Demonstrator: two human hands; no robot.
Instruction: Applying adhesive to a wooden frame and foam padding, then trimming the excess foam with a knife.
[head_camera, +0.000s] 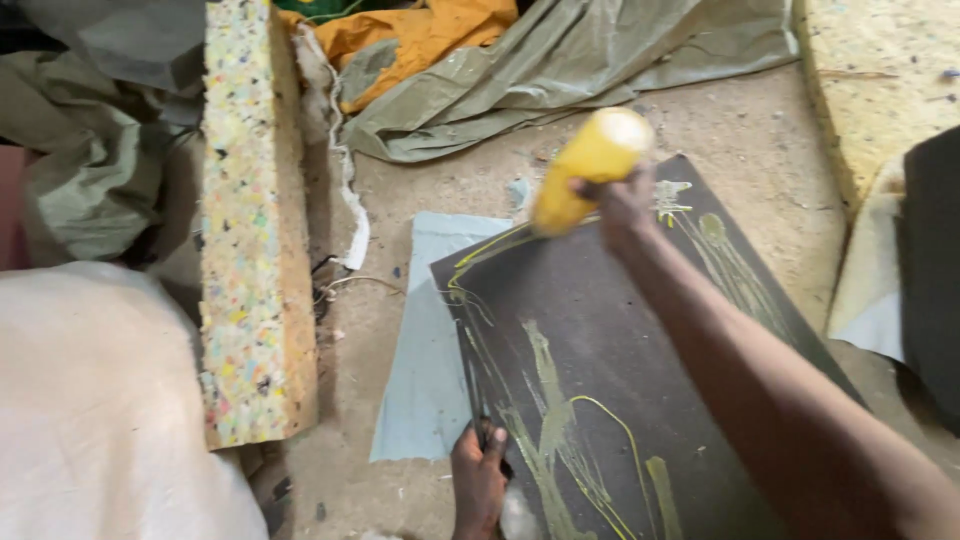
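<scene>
A dark board (610, 340) lies tilted on the floor, streaked with yellow glue lines. My right hand (628, 205) grips a yellow squeeze bottle (588, 168), tipped with its lower end over the board's upper left part, where a thin glue strand runs down. My left hand (480, 480) clasps the board's near left edge with the fingers curled over it. A pale blue sheet (425, 370) lies under the board's left side.
A thick slab of multicoloured rebonded foam (250, 230) stands on edge at the left. Olive and orange fabrics (520, 70) are heaped at the top. Yellow foam (880, 90) and a dark panel (935, 270) sit at the right. White cloth (100, 400) fills the lower left.
</scene>
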